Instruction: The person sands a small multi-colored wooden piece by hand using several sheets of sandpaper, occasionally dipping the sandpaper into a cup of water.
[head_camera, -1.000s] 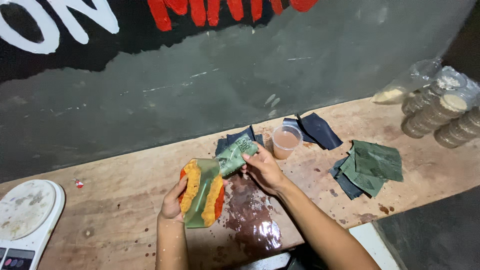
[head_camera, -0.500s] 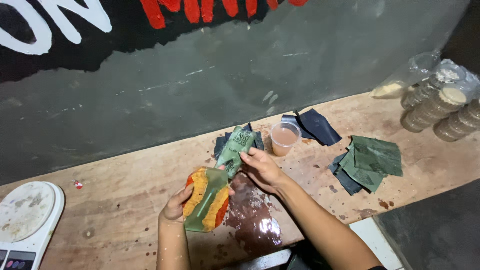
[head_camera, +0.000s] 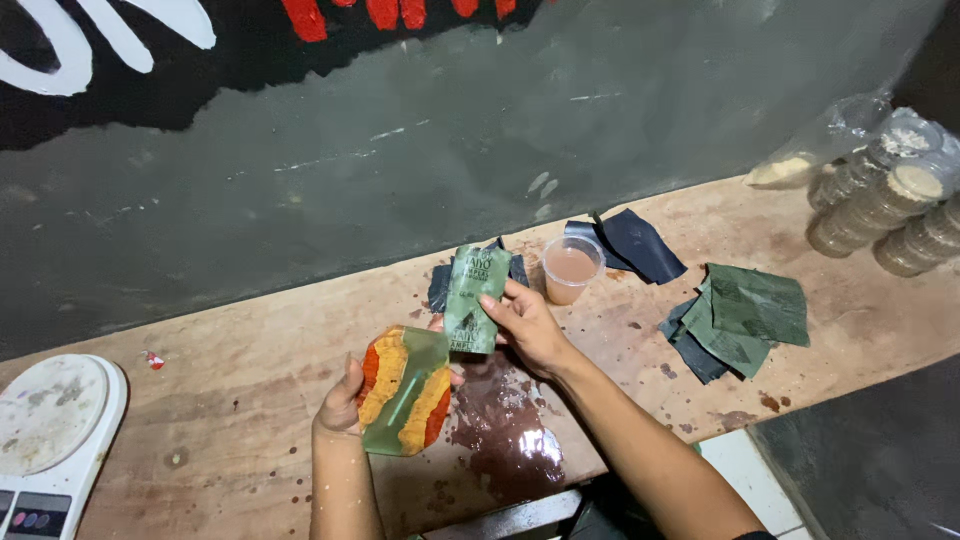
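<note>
My left hand (head_camera: 340, 400) holds a flat oblong slab (head_camera: 404, 392) with orange, red and translucent green bands, tilted up above the wooden bench (head_camera: 250, 370). My right hand (head_camera: 528, 326) pinches a green strip of sandpaper (head_camera: 475, 297) upright, just above and right of the slab. The strip's lower end is close to the slab's upper edge. A wet dark patch (head_camera: 505, 430) spreads on the bench under both hands.
A small plastic cup (head_camera: 571, 268) of cloudy liquid stands behind my right hand. Dark sandpaper sheets (head_camera: 634, 242) and green ones (head_camera: 745, 315) lie to the right. Stacked lidded tubs (head_camera: 890, 208) fill the far right. A white kitchen scale (head_camera: 52, 440) sits at left.
My left hand has lowered the slab slightly and turned it more upright. My right hand has lifted the green strip off the slab and holds it standing above it.
</note>
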